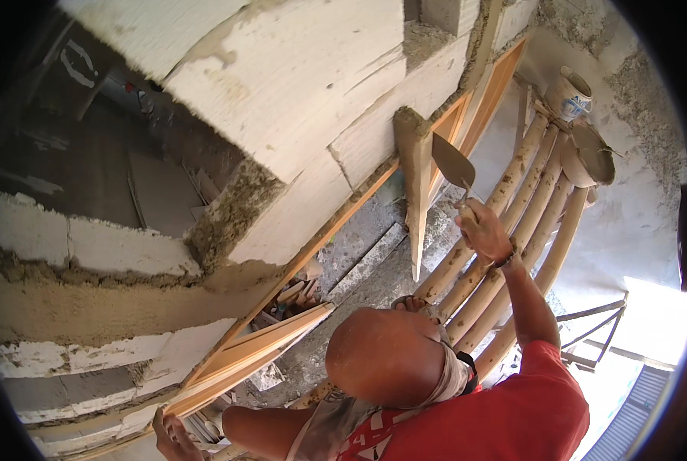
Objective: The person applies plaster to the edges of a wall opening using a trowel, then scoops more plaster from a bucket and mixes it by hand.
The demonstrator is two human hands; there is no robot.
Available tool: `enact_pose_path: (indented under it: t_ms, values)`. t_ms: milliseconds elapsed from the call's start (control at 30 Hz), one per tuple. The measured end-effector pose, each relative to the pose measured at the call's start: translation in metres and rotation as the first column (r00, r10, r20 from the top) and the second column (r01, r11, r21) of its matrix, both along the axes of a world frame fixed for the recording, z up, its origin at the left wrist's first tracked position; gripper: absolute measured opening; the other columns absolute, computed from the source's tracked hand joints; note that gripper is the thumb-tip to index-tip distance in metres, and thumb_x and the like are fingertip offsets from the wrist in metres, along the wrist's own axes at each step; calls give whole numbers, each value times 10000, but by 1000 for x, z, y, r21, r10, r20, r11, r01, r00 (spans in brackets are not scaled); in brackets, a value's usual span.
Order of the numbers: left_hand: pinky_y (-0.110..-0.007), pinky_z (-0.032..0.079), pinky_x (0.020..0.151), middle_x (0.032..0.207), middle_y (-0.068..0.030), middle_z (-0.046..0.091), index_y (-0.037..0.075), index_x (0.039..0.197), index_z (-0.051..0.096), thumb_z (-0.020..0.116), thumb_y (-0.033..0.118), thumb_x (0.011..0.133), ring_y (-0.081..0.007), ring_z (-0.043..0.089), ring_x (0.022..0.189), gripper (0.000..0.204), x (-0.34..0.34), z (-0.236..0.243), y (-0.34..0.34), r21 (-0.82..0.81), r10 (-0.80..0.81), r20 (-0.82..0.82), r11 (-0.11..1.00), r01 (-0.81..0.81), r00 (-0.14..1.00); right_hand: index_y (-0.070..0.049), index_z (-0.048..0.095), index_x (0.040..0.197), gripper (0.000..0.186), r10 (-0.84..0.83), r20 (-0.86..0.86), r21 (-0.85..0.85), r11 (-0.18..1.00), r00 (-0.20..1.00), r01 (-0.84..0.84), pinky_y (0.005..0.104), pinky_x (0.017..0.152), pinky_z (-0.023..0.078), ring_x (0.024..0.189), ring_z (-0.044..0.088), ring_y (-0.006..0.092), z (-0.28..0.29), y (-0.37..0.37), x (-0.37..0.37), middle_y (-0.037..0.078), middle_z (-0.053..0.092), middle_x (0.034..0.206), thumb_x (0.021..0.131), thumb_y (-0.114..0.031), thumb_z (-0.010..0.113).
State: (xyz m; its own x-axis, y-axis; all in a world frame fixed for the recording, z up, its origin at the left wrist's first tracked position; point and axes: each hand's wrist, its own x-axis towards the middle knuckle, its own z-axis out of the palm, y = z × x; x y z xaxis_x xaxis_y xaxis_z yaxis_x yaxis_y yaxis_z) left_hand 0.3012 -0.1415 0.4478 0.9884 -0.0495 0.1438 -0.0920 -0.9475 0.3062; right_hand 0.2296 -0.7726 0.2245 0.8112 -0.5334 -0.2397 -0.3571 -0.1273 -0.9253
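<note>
My right hand (483,232) is closed around the handle of a pointed trowel (452,161), right of the middle. The blade points up and left, beside a tapered wooden board (415,184) with grey mortar smeared on its upper end. At the lower left, my left hand (176,439) has its fingers curled against the edge of a wooden frame (205,376). Part of that hand is cut off by the picture's lower edge. The frame runs along the foot of a white block wall (282,100) with mortar joints.
Several round poles (505,261) form a platform on the right. At its far end are a mortar-stained bucket (568,94) and a wide mortar tub (587,156). A dark wall opening (105,169) lies at left; wood scraps (297,294) are below. My bent knee (382,349) is in the middle.
</note>
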Motion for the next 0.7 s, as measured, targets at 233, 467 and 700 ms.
enact_pose_path:
  t_ms: [233, 467, 700]
  values:
    - [-462, 502, 944, 1287, -252, 608, -49, 1346, 530, 614, 397, 965, -416, 619, 1116, 592, 82, 5, -228, -92, -606, -109, 795, 599, 788, -12, 532, 984, 281, 298, -383, -149, 914, 874, -377, 373, 476, 493, 498, 607, 201, -57, -58, -10, 124, 585, 692, 935, -262, 653]
    - [-456, 442, 1056, 1470, -302, 419, 8, 1434, 444, 675, 196, 916, -452, 453, 1340, 598, 114, -42, -446, -75, -905, -103, 420, 904, 412, -25, 549, 994, 237, -14, -130, 166, 986, 991, 35, 329, 471, 516, 513, 602, 180, -44, -50, -31, 102, 588, 721, 962, -249, 620]
    - [-436, 577, 819, 1469, -218, 457, 59, 1429, 472, 651, 63, 842, -374, 677, 1019, 614, 155, -94, -575, 439, -919, -179, 245, 865, 351, -15, 569, 1074, 272, -191, 50, 506, 851, 980, 140, 317, 418, 508, 499, 576, 164, 6, -127, -13, 71, 564, 714, 1007, -277, 552]
